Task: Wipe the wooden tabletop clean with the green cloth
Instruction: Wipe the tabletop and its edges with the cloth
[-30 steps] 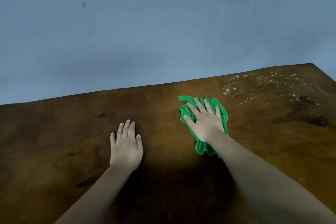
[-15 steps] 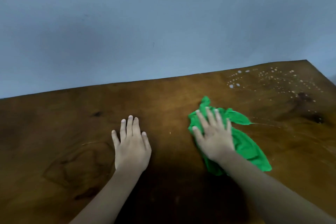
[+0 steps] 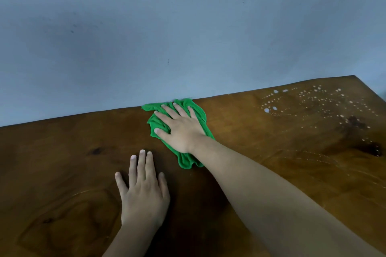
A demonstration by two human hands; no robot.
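A blue-grey wall backs the wooden tabletop, which fills the lower view. The right hand presses the green cloth flat at the table's far edge, fingers spread on it, not gripping. The left hand lies flat on bare wood, fingers slightly apart. White droplets dot the far right corner. The bunched cloth could slip behind the table, or smear the droplets instead of lifting them. The cloth's middle is hidden under the palm.
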